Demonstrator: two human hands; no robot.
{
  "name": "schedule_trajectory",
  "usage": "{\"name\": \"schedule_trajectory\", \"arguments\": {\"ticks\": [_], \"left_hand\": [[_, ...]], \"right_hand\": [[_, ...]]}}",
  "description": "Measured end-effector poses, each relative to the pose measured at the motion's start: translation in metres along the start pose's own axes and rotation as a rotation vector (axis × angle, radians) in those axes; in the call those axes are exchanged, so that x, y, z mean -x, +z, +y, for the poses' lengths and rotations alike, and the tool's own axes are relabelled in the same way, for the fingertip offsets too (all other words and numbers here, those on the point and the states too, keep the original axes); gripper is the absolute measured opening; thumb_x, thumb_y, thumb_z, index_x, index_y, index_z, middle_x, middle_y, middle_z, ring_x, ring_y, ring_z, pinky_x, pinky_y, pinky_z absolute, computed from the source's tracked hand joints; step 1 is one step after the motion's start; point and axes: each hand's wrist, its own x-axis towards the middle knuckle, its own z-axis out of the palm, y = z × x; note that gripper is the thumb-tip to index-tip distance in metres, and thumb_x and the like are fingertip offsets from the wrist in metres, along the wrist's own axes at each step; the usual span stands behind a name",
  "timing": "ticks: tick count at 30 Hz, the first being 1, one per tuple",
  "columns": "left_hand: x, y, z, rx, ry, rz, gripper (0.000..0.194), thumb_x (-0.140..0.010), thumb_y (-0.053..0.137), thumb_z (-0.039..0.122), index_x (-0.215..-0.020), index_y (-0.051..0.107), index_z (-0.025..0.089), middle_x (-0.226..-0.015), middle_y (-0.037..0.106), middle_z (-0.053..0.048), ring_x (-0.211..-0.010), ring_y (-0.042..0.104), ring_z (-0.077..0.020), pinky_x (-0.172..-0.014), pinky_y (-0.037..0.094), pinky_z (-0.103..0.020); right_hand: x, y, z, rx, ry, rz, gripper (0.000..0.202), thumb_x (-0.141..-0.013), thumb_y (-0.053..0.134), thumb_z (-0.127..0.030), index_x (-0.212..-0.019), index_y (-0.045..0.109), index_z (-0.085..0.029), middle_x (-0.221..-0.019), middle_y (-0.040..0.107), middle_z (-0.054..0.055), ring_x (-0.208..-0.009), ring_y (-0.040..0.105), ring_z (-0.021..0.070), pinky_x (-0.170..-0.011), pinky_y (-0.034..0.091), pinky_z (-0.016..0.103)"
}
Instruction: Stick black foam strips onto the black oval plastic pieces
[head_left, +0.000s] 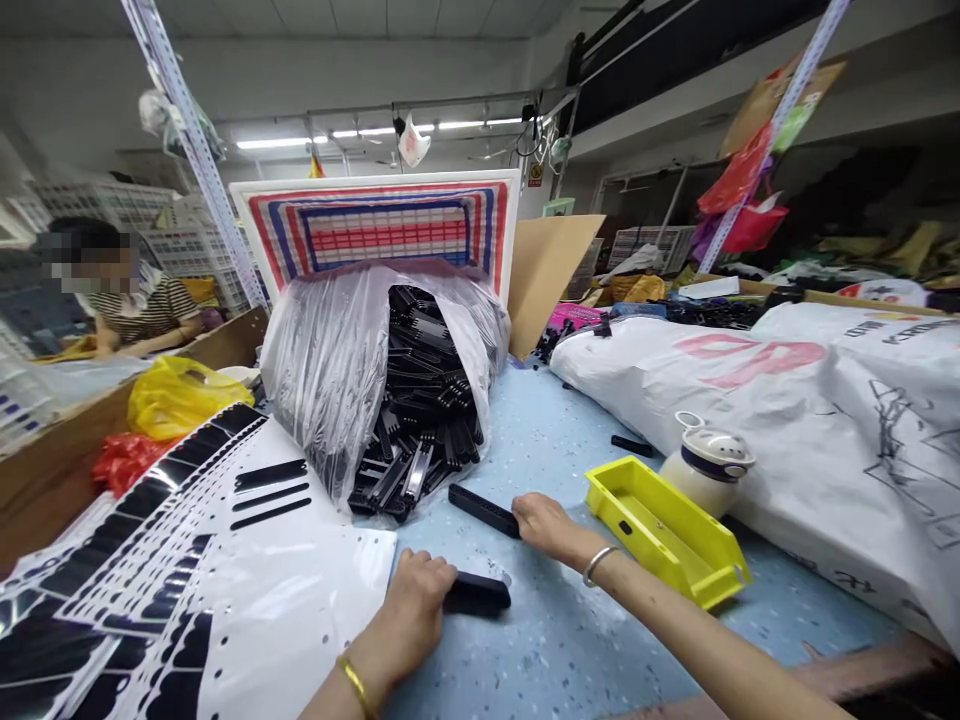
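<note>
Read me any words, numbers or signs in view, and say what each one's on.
Nothing reads with certainty.
White sacking: large red marks and black lettering, too slanted and creased to read.
Small sign at the back: too small to read.
Held black strips: no lettering visible.

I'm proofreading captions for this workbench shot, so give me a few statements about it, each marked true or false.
1. The left hand holds a black piece. True.
2. The right hand holds another black piece. True.
3. The right wrist wears a gold-coloured bracelet. False: its bangle is silver-coloured; the yellow-gold band is on the left wrist.
4. A white container stands beside the yellow tray. True.
5. The tray lies left of both hands. False: it lies right of them.
</note>
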Motion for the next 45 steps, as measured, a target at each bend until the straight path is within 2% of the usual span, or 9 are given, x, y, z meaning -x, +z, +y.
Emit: {"name": "schedule_trajectory", "arguments": {"ticks": [5, 9, 13, 16, 20, 29, 33, 38, 45], "left_hand": [[-0.015, -0.011, -0.001, 0.105, -0.078, 0.006, 0.036, -0.082, 0.042, 0.002, -0.095, 0.071, 0.019, -0.09, 0.073, -0.01, -0.088, 0.064, -0.0258, -0.081, 0.044, -0.038], [-0.01, -0.02, -0.004, 0.194, -0.13, 0.041, 0.036, -0.085, 0.048, 0.011, -0.114, 0.068, 0.019, -0.108, 0.073, -0.01, -0.101, 0.065, -0.0252, -0.089, 0.047, -0.035], [0.001, -0.021, -0.005, 0.228, -0.171, 0.024, 0.025, -0.075, 0.056, 0.009, -0.092, 0.072, 0.017, -0.092, 0.074, -0.01, -0.089, 0.067, -0.026, -0.08, 0.049, -0.034], [0.011, -0.014, -0.002, 0.24, -0.177, 0.014, 0.026, -0.074, 0.052, 0.005, -0.087, 0.071, 0.018, -0.088, 0.074, -0.009, -0.087, 0.068, -0.0253, -0.079, 0.049, -0.033], [0.024, -0.006, 0.002, 0.301, -0.198, 0.057, 0.036, -0.074, 0.053, 0.005, -0.103, 0.071, 0.017, -0.103, 0.074, -0.011, -0.097, 0.067, -0.0267, -0.089, 0.049, -0.036], [0.033, -0.003, -0.003, 0.308, -0.359, 0.174, 0.028, -0.071, 0.06, 0.009, -0.096, 0.069, 0.017, -0.096, 0.074, -0.012, -0.093, 0.068, -0.0309, -0.085, 0.052, -0.043], [0.035, 0.005, -0.005, 0.36, -0.378, 0.233, 0.036, -0.069, 0.062, 0.007, -0.102, 0.066, 0.02, -0.099, 0.074, -0.007, -0.096, 0.069, -0.0269, -0.088, 0.053, -0.04], [0.039, 0.008, -0.008, 0.445, -0.367, 0.324, 0.067, -0.066, 0.062, 0.004, -0.13, 0.054, 0.02, -0.12, 0.069, -0.009, -0.111, 0.065, -0.0268, -0.098, 0.052, -0.043], [0.028, -0.012, -0.008, 0.472, -0.283, 0.167, 0.074, -0.061, 0.063, 0.002, -0.134, 0.054, 0.014, -0.126, 0.067, -0.012, -0.117, 0.061, -0.0291, -0.103, 0.048, -0.042]], "right_hand": [[0.008, -0.004, 0.004, 0.022, -0.07, 0.048, 0.033, -0.099, 0.04, -0.02, -0.082, 0.068, -0.015, -0.084, 0.069, 0.009, -0.081, 0.063, 0.0193, -0.075, 0.042, 0.029], [0.004, -0.005, 0.005, 0.019, -0.079, 0.089, 0.038, -0.099, 0.037, -0.027, -0.086, 0.071, -0.014, -0.086, 0.072, 0.012, -0.083, 0.064, 0.0221, -0.074, 0.041, 0.029], [0.001, 0.003, -0.007, 0.029, -0.079, 0.087, 0.036, -0.096, 0.041, -0.023, -0.085, 0.075, -0.015, -0.082, 0.072, 0.012, -0.079, 0.066, 0.024, -0.07, 0.043, 0.03], [0.011, 0.011, -0.019, 0.03, -0.152, 0.089, 0.022, -0.088, 0.057, -0.021, -0.098, 0.077, -0.021, -0.099, 0.072, 0.009, -0.096, 0.065, 0.024, -0.081, 0.044, 0.029], [0.02, 0.013, -0.024, 0.013, -0.16, 0.108, 0.038, -0.088, 0.061, -0.031, -0.125, 0.066, -0.022, -0.113, 0.069, 0.008, -0.103, 0.064, 0.0222, -0.089, 0.044, 0.028], [-0.009, 0.018, -0.041, 0.059, -0.09, -0.009, 0.013, -0.079, 0.07, -0.03, -0.079, 0.074, -0.018, -0.085, 0.073, 0.009, -0.083, 0.065, 0.024, -0.065, 0.041, 0.028], [0.001, 0.021, -0.048, 0.028, -0.159, -0.009, 0.018, -0.071, 0.073, -0.019, -0.088, 0.073, -0.017, -0.097, 0.072, 0.01, -0.093, 0.064, 0.0266, -0.074, 0.042, 0.03], [0.017, 0.023, -0.046, -0.11, -0.228, -0.077, 0.014, -0.078, 0.066, -0.025, -0.085, 0.076, -0.018, -0.086, 0.075, 0.006, -0.084, 0.067, 0.0215, -0.073, 0.047, 0.027], [0.03, 0.019, -0.029, -0.237, -0.178, -0.064, 0.044, -0.079, 0.064, -0.035, -0.115, 0.07, -0.01, -0.096, 0.075, 0.012, -0.084, 0.069, 0.0243, -0.071, 0.05, 0.029]]}}
